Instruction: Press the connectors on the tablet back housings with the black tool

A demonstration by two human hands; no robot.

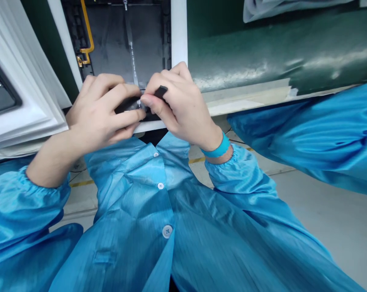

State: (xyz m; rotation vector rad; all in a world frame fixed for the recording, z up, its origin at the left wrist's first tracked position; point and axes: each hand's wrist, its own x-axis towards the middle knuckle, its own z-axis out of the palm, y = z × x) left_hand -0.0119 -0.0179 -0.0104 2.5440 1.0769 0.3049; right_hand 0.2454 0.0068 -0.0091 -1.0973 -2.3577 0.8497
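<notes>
A dark device housing (110,40) lies in front of me, with an orange flat cable (90,38) at its left and a pale printed strip (131,48) down its middle. My left hand (101,107) rests over its near end, fingers stretched and apart, the fingertips beside a small silvery connector (138,104). Closed in a pinch, my right hand (182,101) holds a thin black stick (161,91) whose upper end pokes out between thumb and fingers. Its lower tip is hidden by the fingers, close to that connector.
A white frame (179,36) surrounds the housing. Stacked white trays (46,101) stand at the left, the top one holding a dark panel (1,89). The green bench mat (262,52) carries clear plastic wrapping (268,8). Another blue sleeve (323,134) reaches in at the right.
</notes>
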